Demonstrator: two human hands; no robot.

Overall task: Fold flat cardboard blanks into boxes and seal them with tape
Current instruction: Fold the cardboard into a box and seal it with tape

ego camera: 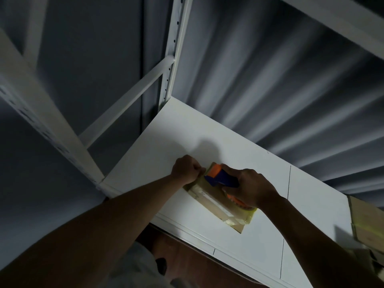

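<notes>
On shelf (pixel 207 129): one box (pixel 216 201), one dispenser (pixel 221 177), seemingly.

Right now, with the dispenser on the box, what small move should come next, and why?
Probably draw the tape dispenser, gripped by the right hand, along the cardboard box toward its near end: the left hand pinches at the far end, seemingly anchoring the tape there.

Dim overall. Brightest zone: white shelf board (pixel 187 129) at centre, lit from above; soft shadow on it toward 12 o'clock of the hands. Corrugated wall (pixel 270 90) at 2 o'clock streaked by motion blur. Wide-angle bending at edges. Forearms at 7 o'clock underexposed.
</notes>
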